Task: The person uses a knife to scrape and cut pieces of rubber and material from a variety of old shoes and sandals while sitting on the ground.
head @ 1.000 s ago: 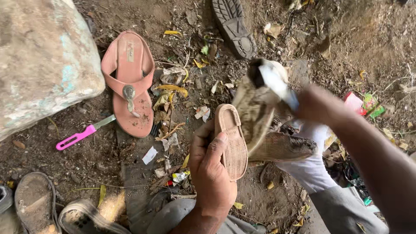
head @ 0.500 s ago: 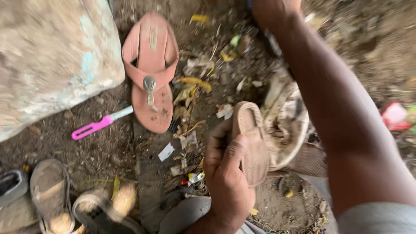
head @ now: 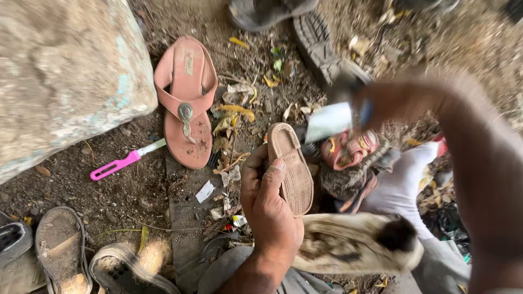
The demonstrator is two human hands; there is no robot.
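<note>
While left hand (head: 269,209) clasps tan sole (head: 291,169), right hand (head: 395,100) blurs.

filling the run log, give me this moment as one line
left hand: holds tan sole | right hand: blurred, holds white object | ground: pink sandal, pink knife, stone

Single head-worn view: the ground (head: 136,190) is seen steeply from above, at close range, over the wearer's own forearms; nothing shared.
</note>
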